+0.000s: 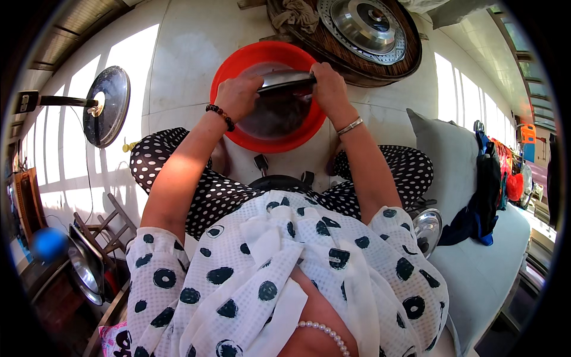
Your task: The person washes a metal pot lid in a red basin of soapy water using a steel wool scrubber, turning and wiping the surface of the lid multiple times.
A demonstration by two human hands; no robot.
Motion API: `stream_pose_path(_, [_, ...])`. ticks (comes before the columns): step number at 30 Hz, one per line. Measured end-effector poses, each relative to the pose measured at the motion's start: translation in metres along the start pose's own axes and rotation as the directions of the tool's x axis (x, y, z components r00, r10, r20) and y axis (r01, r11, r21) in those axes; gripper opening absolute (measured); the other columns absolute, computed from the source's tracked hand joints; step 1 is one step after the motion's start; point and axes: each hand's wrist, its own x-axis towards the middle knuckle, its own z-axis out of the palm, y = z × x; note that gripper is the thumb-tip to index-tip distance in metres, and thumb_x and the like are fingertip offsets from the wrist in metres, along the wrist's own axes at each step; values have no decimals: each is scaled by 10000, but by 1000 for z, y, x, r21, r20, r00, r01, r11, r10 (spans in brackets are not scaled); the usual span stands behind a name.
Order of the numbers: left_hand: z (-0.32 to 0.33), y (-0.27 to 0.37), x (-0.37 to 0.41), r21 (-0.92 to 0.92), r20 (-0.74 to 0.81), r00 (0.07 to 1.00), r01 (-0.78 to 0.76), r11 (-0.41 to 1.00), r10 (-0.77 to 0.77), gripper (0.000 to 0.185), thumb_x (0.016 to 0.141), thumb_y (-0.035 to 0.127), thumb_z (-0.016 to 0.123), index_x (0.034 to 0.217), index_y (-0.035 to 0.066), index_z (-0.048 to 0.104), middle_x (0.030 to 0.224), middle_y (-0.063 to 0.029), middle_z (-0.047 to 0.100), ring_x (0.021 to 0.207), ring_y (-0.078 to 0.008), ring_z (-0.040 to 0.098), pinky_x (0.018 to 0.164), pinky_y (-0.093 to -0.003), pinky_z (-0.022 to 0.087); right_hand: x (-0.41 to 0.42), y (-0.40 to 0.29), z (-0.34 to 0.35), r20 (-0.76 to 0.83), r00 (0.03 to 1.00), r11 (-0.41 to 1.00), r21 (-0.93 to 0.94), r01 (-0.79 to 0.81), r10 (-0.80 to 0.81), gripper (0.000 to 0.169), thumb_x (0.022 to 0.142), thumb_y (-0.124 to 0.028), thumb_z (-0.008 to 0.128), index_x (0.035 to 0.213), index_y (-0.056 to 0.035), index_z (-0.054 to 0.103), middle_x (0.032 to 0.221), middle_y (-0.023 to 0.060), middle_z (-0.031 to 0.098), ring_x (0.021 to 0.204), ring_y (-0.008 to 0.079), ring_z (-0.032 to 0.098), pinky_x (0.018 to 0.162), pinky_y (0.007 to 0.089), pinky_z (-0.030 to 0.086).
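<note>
Both hands grip a round metal piece of cookware point(287, 79), a pan or a lid, by its two sides. It is tilted steeply, with its shiny metal face up and a dark edge towards me. My left hand point(241, 94) has its left end, and my right hand point(330, 89) clasps the right end. Under it on the floor stands a red plastic basin point(267, 143) with dark, cloudy liquid point(272, 118) inside. Whether the cookware's lower part touches the liquid I cannot tell.
Beyond the basin, a round wooden stand point(308, 38) bears a perforated metal tray point(399, 51), a domed lid point(366, 22) and a crumpled cloth point(296, 15). A round black pedestal base point(107, 107) is at left. A grey cushion point(446, 151) lies at right.
</note>
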Motion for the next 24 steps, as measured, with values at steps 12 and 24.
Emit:
stream_pose_path(12, [-3,-5,0,46,72,997,8,999,-12,138,746,110,606,876,79,574,894,-97,622,847,-322,613,686,-434,498,1,37,7,31,996,994,73,-81,79,197,721,4,614,890,-80,559,890,155,559,841,398,573,717,480,458])
stream_pose_path(24, [-1,6,9,24,-53,995,-81,996,82,169,752,86,649,885,94,544,909,-77,617,863,-305,611,675,-439,490,6,-44,3,0,1000,993,118,22,-23,249,705,12,633,919,-41,517,934,184,560,846,411,577,712,491,465])
